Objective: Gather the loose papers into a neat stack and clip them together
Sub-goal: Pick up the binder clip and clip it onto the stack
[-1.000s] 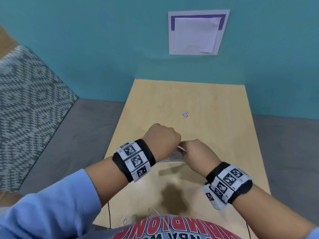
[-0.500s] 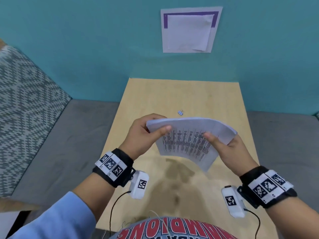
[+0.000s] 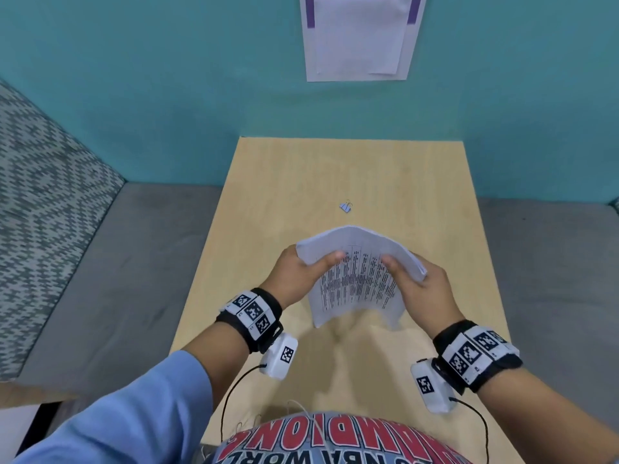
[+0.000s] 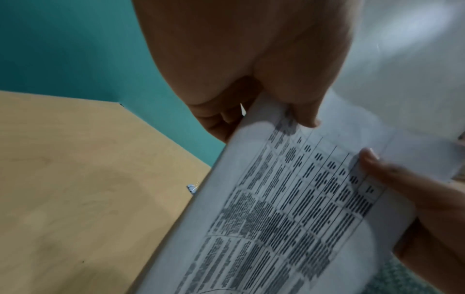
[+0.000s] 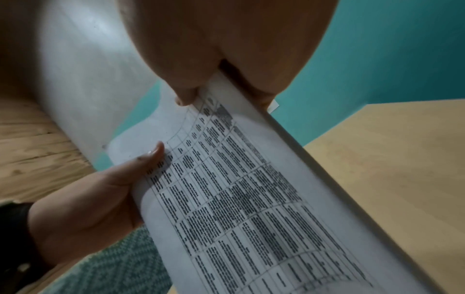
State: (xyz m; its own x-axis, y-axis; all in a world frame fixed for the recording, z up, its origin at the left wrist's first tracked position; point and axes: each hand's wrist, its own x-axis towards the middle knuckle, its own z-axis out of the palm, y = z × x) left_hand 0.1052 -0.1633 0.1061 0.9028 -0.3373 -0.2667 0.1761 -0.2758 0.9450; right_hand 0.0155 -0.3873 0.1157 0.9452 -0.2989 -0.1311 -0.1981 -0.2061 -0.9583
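Observation:
A stack of printed papers (image 3: 358, 279) bows upward above the wooden table (image 3: 268, 202), held off its surface. My left hand (image 3: 301, 272) grips the stack's left edge, thumb on the printed face. At the right edge my right hand (image 3: 418, 283) grips the same stack, thumb on top too. In the left wrist view the papers (image 4: 289, 208) run under my left hand (image 4: 264, 111); in the right wrist view the papers (image 5: 251, 199) run under my right hand (image 5: 226, 93). A small blue binder clip (image 3: 345, 206) lies on the table beyond the stack, also seen as the clip (image 4: 192, 188).
A teal wall (image 3: 167, 78) stands behind the table, with a white sheet (image 3: 358, 35) pinned to it. Grey cushions (image 3: 100, 279) flank the table on both sides. A patterned pillow (image 3: 40, 212) lies at the left.
Both hands turned the papers up from the table and lifted them. Since half a second ago the hands have come closer together and the stack bows more.

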